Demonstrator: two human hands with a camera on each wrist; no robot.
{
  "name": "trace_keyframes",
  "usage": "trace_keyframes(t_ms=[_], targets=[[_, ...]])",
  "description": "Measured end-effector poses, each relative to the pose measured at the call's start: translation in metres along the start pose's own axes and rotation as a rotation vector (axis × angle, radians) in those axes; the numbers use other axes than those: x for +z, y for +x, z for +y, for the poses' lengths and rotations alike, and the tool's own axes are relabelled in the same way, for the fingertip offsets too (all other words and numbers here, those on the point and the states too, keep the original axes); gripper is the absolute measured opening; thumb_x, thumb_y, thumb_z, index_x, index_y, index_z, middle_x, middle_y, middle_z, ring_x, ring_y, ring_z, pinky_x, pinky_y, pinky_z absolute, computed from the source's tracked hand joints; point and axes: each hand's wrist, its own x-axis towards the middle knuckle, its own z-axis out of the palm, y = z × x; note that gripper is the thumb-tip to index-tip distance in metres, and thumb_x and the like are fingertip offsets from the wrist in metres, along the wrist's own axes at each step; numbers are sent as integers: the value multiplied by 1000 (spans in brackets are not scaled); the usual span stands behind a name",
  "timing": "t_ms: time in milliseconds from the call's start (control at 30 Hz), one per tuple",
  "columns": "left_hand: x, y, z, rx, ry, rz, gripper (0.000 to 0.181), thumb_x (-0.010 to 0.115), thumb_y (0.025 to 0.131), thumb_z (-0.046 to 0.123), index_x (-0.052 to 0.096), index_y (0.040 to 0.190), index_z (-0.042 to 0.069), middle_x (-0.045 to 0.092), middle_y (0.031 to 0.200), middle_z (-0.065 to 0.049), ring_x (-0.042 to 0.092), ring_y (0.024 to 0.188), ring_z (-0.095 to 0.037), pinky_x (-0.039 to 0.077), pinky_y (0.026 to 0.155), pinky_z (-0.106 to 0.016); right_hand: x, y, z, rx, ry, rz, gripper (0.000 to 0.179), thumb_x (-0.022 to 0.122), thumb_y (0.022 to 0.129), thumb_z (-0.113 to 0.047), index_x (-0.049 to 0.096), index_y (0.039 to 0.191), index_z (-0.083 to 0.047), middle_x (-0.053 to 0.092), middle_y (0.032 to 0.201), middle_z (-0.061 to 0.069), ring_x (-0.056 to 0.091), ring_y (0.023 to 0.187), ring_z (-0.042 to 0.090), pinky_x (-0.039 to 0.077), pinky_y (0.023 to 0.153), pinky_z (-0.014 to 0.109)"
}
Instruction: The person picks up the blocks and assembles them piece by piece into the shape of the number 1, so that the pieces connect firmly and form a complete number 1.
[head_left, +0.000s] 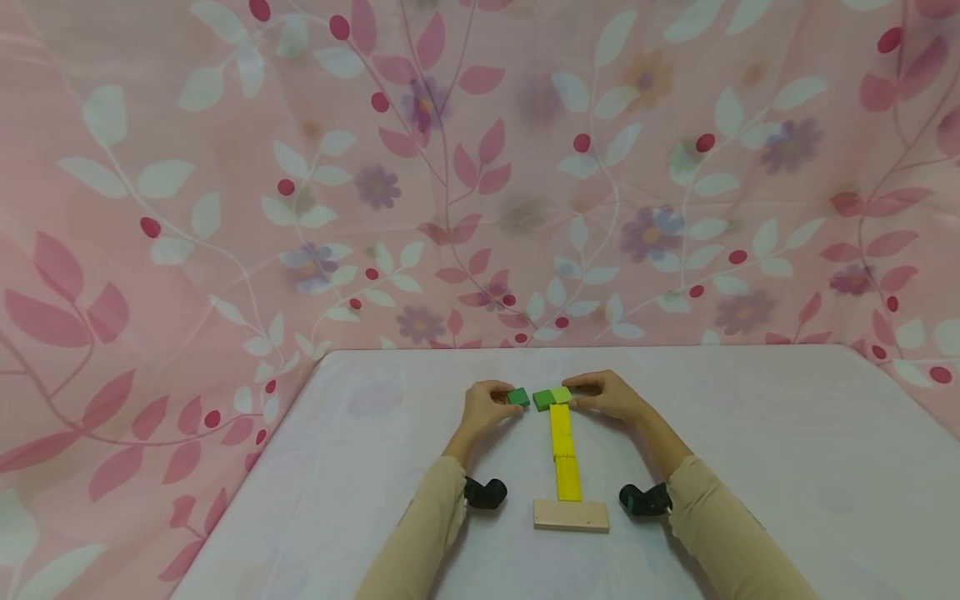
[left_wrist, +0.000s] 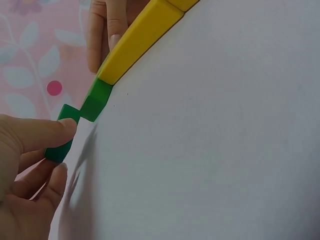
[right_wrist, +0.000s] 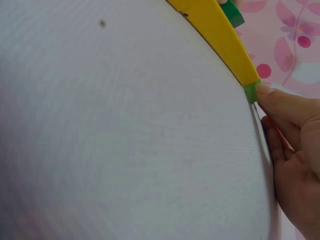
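Note:
My left hand [head_left: 483, 410] pinches a dark green block [head_left: 518, 397] between thumb and fingers, slightly left of the row on the table. In the left wrist view its thumb lies across the block's face. A second green block [head_left: 542, 402] lies beside a light green block [head_left: 561, 395] at the far end of two yellow blocks [head_left: 561, 433], which are laid end to end. My right hand [head_left: 617, 397] holds the light green block at its right end, thumb on the near side and fingers behind. A plain wooden block [head_left: 571, 516] lies crosswise at the yellow strip's near end.
A white cloth [head_left: 360, 483] covers the table, whose far edge runs just beyond my hands. Behind it hangs a pink curtain [head_left: 525, 208] with leaves and flowers. Black wrist devices [head_left: 486, 493] sit at both sleeve cuffs, either side of the yellow blocks.

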Motion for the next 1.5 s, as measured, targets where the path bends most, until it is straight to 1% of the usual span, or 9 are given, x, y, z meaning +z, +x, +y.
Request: trace_keyframes(t_ms=[167, 233, 433, 567, 767, 1133, 1200, 1400, 1500], targets=[[6, 1, -2, -84, 42, -8, 30, 76, 67, 12, 67, 94, 2, 59, 79, -6, 47, 72, -14, 43, 65, -23, 0, 0, 2, -19, -5, -3, 41, 67, 78, -17, 58, 115, -2, 58, 116, 10, 49, 109, 26, 35, 96, 44], [8, 1, -2, -99, 52, -8, 30, 76, 67, 12, 67, 94, 2, 58, 79, -5, 47, 72, -15, 43, 66, -24, 0, 0, 2, -23, -8, -5, 41, 67, 78, -18, 58, 115, -2, 58, 115, 9, 49, 109, 26, 35, 95, 43], [10, 0, 0, -70, 44, 5, 29, 76, 66, 10, 67, 92, 0, 59, 80, -8, 47, 73, -17, 43, 67, -27, 0, 1, 2, -11, -3, 4, 40, 68, 78, -18, 59, 114, -4, 59, 115, 8, 50, 109, 24, 35, 96, 42], [12, 0, 0, -54, 48, 11, 28, 76, 66, 9, 67, 92, 0, 60, 83, -8, 47, 74, -16, 43, 67, -26, -1, 1, 2, -23, -2, 0, 41, 67, 78, -17, 58, 115, -2, 58, 116, 10, 49, 109, 26, 35, 95, 44], [14, -1, 1, -30, 56, 17, 29, 76, 66, 9, 68, 93, 0, 62, 85, -8, 50, 75, -17, 43, 68, -26, 0, 0, 2, -16, -13, 11, 40, 68, 78, -18, 59, 115, -4, 58, 115, 9, 49, 109, 26, 35, 95, 44], [16, -3, 1, -54, 32, 17, 33, 76, 67, 12, 67, 96, 2, 62, 90, -7, 52, 80, -18, 46, 74, -29, 0, 0, 0, -19, -26, 9, 39, 67, 78, -16, 59, 114, -2, 58, 115, 11, 49, 109, 28, 34, 95, 45], [16, -3, 0, -50, 30, 18, 33, 76, 67, 12, 67, 97, 2, 62, 91, -7, 52, 80, -18, 46, 74, -29, 0, -1, -4, -26, -30, 7, 39, 66, 79, -14, 58, 114, 0, 58, 115, 13, 49, 108, 28, 35, 95, 45], [16, -3, 0, -35, 28, 15, 32, 76, 67, 11, 68, 97, 2, 63, 90, -7, 53, 79, -18, 46, 73, -28, 0, -9, -27, -43, 1, -1, 37, 63, 79, -3, 55, 113, 9, 54, 115, 23, 47, 109, 37, 31, 95, 51], [16, -2, 0, -27, 29, 11, 32, 76, 67, 11, 68, 96, 2, 63, 89, -7, 53, 79, -19, 46, 73, -28, 0, -10, -29, -52, -2, -2, 37, 62, 80, -2, 54, 113, 11, 53, 115, 25, 46, 109, 39, 31, 95, 52]])
